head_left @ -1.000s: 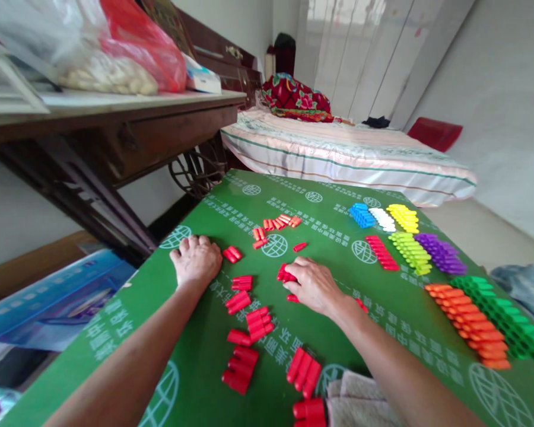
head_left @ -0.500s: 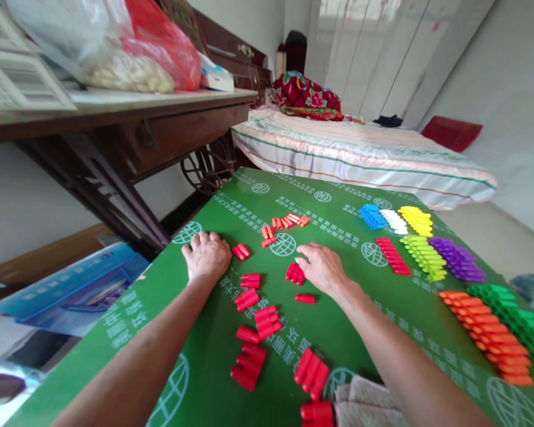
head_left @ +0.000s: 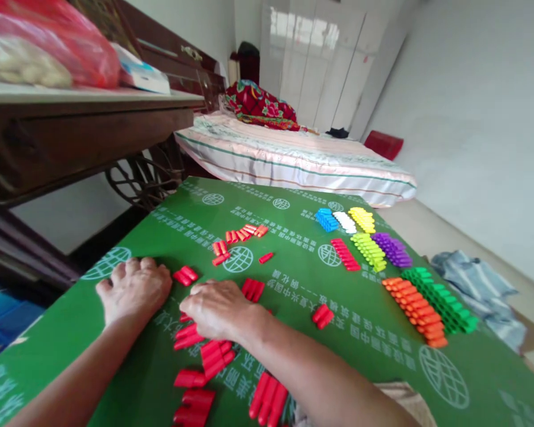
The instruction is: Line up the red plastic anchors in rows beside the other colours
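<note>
Red bullet-shaped plastic pieces [head_left: 188, 337] lie in loose clusters on the green printed tabletop [head_left: 293, 237], the nearest partly beneath the right hand [head_left: 216, 308], whose grip curls downward with fingertips hidden, so whether it clamps a piece cannot be told. The left hand [head_left: 136, 287] rests on the tabletop just beside a small red cluster [head_left: 186, 275], fingers bent, its grip likewise unreadable from above. Farther right stand neat blocks, including an orange block [head_left: 415, 311], a green block [head_left: 439, 299] and a purple block [head_left: 392, 249]; beyond is a bed [head_left: 293, 154].
</note>
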